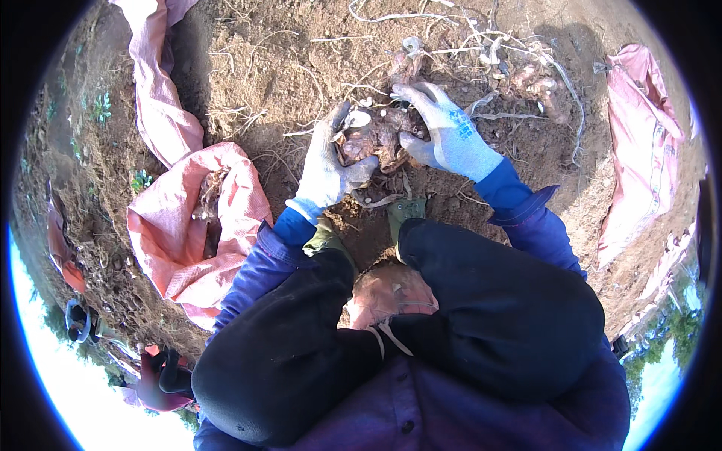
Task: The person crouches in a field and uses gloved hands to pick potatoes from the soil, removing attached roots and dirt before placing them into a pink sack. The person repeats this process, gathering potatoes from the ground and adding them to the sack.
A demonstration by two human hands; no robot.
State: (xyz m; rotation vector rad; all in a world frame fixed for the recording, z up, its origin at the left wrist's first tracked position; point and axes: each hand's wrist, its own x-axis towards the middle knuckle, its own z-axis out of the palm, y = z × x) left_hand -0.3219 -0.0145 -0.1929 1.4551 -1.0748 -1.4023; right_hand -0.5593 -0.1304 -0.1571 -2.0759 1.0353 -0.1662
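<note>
A clump of reddish-brown tubers lies between my two gloved hands, low over the soil in front of my feet. A round whitish face shows at its upper left. My left hand grips the clump's left side, thumb at the near edge and fingers on the far side. At the right side, my right hand has its thumb against the clump and its fingers spread beyond it; whether it bears any weight is unclear. Another tuber clump with a pale stub lies just past my right fingertips.
An open pink woven sack with roots inside stands at left. Another pink sack lies at right. Dry stems and more tubers litter the soil ahead. My green shoes are close below. Other people are at lower left.
</note>
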